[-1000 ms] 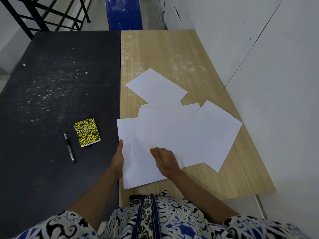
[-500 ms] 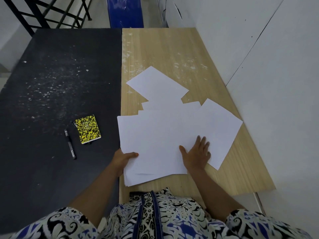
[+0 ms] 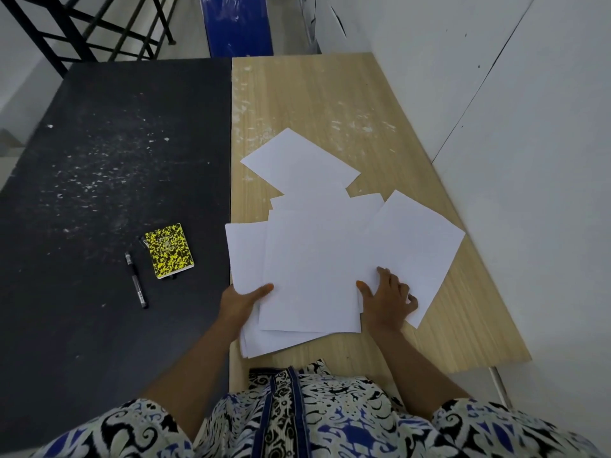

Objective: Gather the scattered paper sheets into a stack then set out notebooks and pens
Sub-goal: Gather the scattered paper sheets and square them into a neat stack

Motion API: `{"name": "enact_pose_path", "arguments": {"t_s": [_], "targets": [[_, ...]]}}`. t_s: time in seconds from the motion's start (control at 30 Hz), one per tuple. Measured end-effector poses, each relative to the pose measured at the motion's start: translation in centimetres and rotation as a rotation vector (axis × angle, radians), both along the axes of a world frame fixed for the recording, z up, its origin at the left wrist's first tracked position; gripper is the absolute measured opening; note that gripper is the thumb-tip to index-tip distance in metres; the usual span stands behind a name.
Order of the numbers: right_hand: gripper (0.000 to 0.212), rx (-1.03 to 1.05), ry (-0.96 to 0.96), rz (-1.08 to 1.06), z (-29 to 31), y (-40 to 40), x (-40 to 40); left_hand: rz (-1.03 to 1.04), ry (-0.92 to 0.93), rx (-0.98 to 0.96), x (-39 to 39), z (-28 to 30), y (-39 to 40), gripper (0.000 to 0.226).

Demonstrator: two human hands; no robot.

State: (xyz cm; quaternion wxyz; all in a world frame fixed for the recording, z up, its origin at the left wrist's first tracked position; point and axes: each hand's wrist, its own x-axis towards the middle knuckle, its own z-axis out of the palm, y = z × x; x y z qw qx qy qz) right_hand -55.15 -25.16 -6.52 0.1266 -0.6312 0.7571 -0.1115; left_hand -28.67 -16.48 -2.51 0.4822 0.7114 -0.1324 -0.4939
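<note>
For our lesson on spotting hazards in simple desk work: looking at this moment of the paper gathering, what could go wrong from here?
1. The near stack overhangs the wooden table's front edge, gripped only by the left hand; sheets might slip off.
2. The right hand drags the angled sheet sideways, which could crease it.
3. The far sheet lies beyond both hands and could be missed.
</note>
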Motion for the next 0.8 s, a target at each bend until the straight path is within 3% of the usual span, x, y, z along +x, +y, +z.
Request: {"name": "enact_pose_path", "arguments": {"t_s": [0.17, 0.3, 0.4, 0.6, 0.7, 0.8], "targets": [[0.033, -0.102, -0.024, -0.030, -0.3, -0.8, -0.8, -0.037, 0.025, 0.012, 0.3, -0.2, 0.4, 0.046], [0.027, -0.258, -0.171, -0.115, 1.8, -1.8, 0.4, -0.034, 0.038, 0.060, 0.9, -0.6, 0.4, 0.030], [0.034, -0.398, -0.260, 0.147, 2.2, -1.2, 2.5, -0.036, -0.010, 0.112, 0.8, -0.5, 0.1, 0.026], [0.043, -0.192, -0.435, 0.682, 0.9, 2.2, 7.1, 0.070, 0.126, 0.079, 0.6, 0.1, -0.3, 0.026], [0.061, -0.058, -0.422, 0.801, 0.2, 4.0, 7.5, 0.060, 0.125, -0.002, 0.6, -0.2, -0.2, 0.043], [0.057, -0.074, -0.494, 0.780, 0.6, 4.1, 7.2, -0.027, 0.031, 0.001, 0.7, -0.9, 0.3, 0.052]]}}
